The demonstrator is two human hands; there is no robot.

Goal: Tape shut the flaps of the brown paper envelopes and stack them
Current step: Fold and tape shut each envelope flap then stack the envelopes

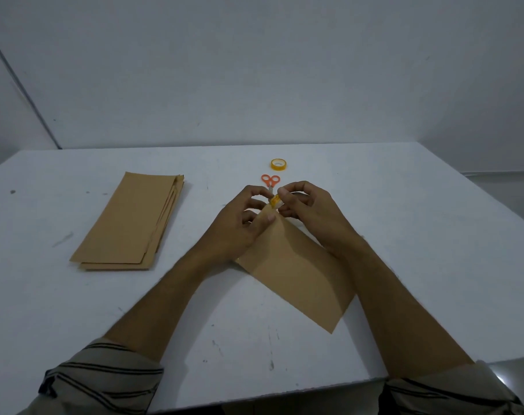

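A brown paper envelope [296, 274] lies slanted on the white table [404, 235] in front of me. My left hand [239, 223] holds its far end, thumb pressed on the paper. My right hand [308, 208] pinches a small yellow roll of tape [275, 202] right above that end, touching the left fingers. A stack of brown envelopes [131, 226] lies to the left. Whether a strip of tape is pulled out is too small to tell.
A second yellow tape roll [278, 164] sits near the table's far edge. Orange-handled scissors [270, 181] lie just behind my hands. A grey wall stands behind the table, and the near table edge runs under my forearms.
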